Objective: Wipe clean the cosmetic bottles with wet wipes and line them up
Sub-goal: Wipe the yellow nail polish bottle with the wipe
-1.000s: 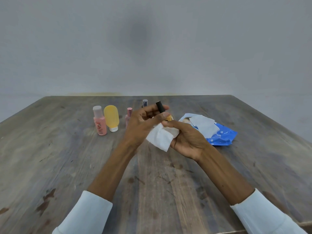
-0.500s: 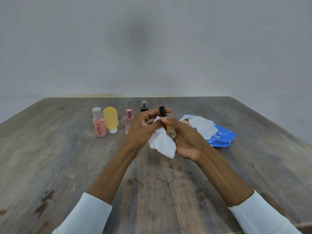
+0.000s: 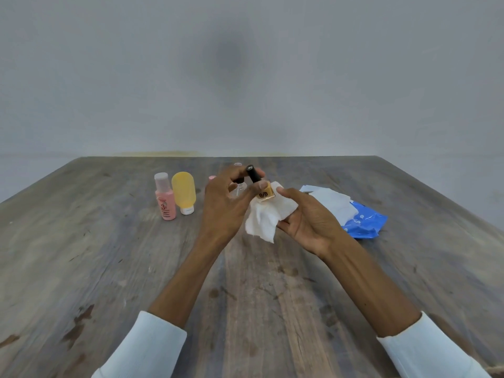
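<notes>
Nearest to me were the two white sleeves [image 3: 144, 347] at the bottom of the view, with bare forearms running up over the worn wooden table [image 3: 81, 268]. Past them, above the middle of the table, both hands met around the piece I was working on. My right hand [image 3: 308, 219] lay palm up and half curled, cradling a crumpled white wet wipe [image 3: 266, 216], its thumb tip pressed against the side of the small amber bottle [image 3: 265, 193]. My left hand [image 3: 226, 203] was closed on that bottle, its fingers pinching it where the black cap [image 3: 253, 173] meets the glass, holding it tilted with its base resting on the wipe. I judged this bottle to be in the middle of its wipe, not yet set down.

Just beyond the right hand lay the blue wipes pack [image 3: 365, 222], open, with a loose white sheet [image 3: 334, 201] pulled up out of it.

Further back on the left stood a pink bottle [image 3: 165, 200] and a yellow bottle [image 3: 184, 192], upright, just beside each other, the yellow one resting on its white cap. Behind my left hand I could make out part of a clear bottle [image 3: 240, 188] and two pinkish cap tops, mostly hidden. These seemed to form the row, so I took them as already lined up, though whether all had been wiped I could not tell. What remained, as I read it, was finishing the amber one and standing it at the row's right end.
</notes>
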{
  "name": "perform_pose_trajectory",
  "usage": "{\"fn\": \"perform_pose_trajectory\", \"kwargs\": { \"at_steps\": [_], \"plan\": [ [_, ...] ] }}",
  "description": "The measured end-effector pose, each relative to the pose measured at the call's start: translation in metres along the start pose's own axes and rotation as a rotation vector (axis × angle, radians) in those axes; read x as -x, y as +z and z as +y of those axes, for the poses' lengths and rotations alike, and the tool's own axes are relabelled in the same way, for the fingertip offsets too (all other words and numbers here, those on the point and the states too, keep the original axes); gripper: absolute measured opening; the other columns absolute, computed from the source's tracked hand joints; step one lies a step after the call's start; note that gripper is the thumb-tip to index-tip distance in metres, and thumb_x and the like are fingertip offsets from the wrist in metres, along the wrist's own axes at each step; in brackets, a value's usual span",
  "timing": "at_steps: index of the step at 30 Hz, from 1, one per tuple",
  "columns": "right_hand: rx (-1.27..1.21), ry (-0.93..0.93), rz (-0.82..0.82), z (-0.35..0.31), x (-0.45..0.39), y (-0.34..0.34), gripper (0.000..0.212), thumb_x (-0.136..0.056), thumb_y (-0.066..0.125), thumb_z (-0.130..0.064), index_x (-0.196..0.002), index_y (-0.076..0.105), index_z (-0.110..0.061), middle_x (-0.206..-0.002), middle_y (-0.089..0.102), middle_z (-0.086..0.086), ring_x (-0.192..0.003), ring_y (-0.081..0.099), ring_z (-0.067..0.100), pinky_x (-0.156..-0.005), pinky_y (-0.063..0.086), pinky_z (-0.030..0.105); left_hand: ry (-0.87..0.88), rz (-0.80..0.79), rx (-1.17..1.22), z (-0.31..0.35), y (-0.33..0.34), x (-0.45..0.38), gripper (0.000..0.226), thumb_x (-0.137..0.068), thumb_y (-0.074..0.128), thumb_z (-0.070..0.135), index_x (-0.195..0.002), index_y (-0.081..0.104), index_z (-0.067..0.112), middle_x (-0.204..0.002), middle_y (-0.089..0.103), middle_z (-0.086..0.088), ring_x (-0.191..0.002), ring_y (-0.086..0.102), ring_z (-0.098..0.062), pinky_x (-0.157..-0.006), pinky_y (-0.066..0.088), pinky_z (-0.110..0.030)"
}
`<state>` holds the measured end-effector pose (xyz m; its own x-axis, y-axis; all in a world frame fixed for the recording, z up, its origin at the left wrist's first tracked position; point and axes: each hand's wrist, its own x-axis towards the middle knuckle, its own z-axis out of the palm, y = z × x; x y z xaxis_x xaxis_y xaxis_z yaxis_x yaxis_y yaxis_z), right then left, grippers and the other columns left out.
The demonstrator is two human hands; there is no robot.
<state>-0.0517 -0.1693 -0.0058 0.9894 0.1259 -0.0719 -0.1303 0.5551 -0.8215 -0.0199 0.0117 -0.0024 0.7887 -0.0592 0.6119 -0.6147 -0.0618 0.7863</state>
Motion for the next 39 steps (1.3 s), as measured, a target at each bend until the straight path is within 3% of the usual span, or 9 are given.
{"fn": "perform_pose_trajectory", "kwargs": {
  "at_steps": [6,10,13,15,21,28,32,36,39],
  "plan": [
    [-0.007,-0.238,0.262,-0.009,-0.001,0.0,0.012,-0.101,0.065,-0.014,-0.11,0.072,-0.009,-0.112,0.077,0.014,-0.1,0.073,0.026,-0.096,0.058,0.042,-0.051,0.003,-0.089,-0.002,-0.003,-0.001,0.015,-0.104,0.07,0.029,-0.117,0.077,0.024,-0.102,0.079,0.01,-0.095,0.075,-0.005,-0.088,0.061,-0.024],
    [0.613,-0.558,0.292,-0.004,0.005,0.011,0.018,-0.096,0.066,-0.027,-0.107,0.08,-0.033,-0.107,0.079,-0.004,-0.099,0.072,0.014,-0.092,0.059,0.039,0.04,-0.142,-0.477,-0.009,0.003,0.006,0.024,-0.108,0.058,0.038,-0.097,0.073,0.022,-0.078,0.07,0.005,-0.073,0.065,-0.011,-0.068,0.053,-0.035],
    [1.081,-0.796,0.185,0.013,0.007,0.017,0.028,-0.1,0.069,-0.019,-0.126,0.075,-0.025,-0.126,0.073,-0.012,-0.116,0.067,0.001,-0.096,0.056,0.025,0.097,-0.135,-0.534,-0.012,0.004,0.008,0.027,-0.108,0.057,0.029,-0.086,0.069,0.021,-0.072,0.066,0.007,-0.069,0.062,-0.011,-0.062,0.045,-0.032],
    [1.215,-0.816,0.124,0.021,0.006,0.02,0.034,-0.101,0.068,-0.02,-0.134,0.071,-0.022,-0.137,0.069,-0.011,-0.127,0.061,0.001,-0.107,0.053,0.027,0.104,-0.131,-0.58,-0.013,0.001,0.008,0.025,-0.104,0.056,0.017,-0.081,0.064,0.017,-0.071,0.06,0.007,-0.065,0.054,-0.008,-0.059,0.032,-0.023],
    [1.182,-0.77,0.146,0.02,0.006,0.02,0.041,-0.101,0.069,-0.021,-0.142,0.066,-0.021,-0.144,0.065,-0.008,-0.131,0.058,-0.002,-0.113,0.05,0.032,0.134,-0.086,-0.628,-0.014,0.004,0.008,0.022,-0.103,0.055,0.017,-0.084,0.069,0.016,-0.072,0.061,0.008,-0.065,0.052,-0.004,-0.059,0.031,-0.018],
    [1.168,-0.776,0.188,0.02,0.006,0.02,0.041,-0.098,0.073,-0.026,-0.139,0.069,-0.022,-0.138,0.07,-0.008,-0.126,0.064,0.002,-0.109,0.054,0.036,0.117,-0.138,-0.615,-0.014,0.005,0.012,0.022,-0.098,0.052,0.022,-0.08,0.064,0.019,-0.068,0.059,0.008,-0.065,0.054,-0.008,-0.059,0.032,-0.028],
    [1.135,-0.767,0.182,0.02,0.005,0.02,0.033,-0.097,0.075,-0.023,-0.13,0.075,-0.02,-0.132,0.073,-0.007,-0.121,0.067,0.005,-0.102,0.059,0.034,0.083,-0.083,-0.575,-0.021,-0.001,0.006,0.015,-0.102,0.062,0.021,-0.098,0.076,0.022,-0.079,0.069,0.011,-0.073,0.06,-0.005,-0.062,0.04,-0.027],
    [1.044,-0.703,0.155,0.014,0.008,0.022,0.023,-0.106,0.062,-0.033,-0.114,0.081,-0.022,-0.116,0.076,-0.011,-0.108,0.07,0.003,-0.093,0.054,0.018,0.065,-0.128,-0.55,-0.024,-0.001,0.004,0.014,-0.104,0.063,0.026,-0.104,0.075,0.018,-0.085,0.071,0.007,-0.077,0.065,-0.013,-0.071,0.055,-0.04],
    [1.01,-0.691,0.146,0.0,0.007,0.014,0.027,-0.111,0.053,-0.022,-0.115,0.08,-0.02,-0.118,0.075,-0.01,-0.105,0.069,0.0,-0.088,0.052,0.011,0.067,-0.158,-0.484,-0.023,-0.002,0.001,0.033,-0.11,0.046,0.035,-0.093,0.068,0.017,-0.081,0.068,0.004,-0.074,0.062,-0.012,-0.069,0.05,-0.039]
  ]
}}
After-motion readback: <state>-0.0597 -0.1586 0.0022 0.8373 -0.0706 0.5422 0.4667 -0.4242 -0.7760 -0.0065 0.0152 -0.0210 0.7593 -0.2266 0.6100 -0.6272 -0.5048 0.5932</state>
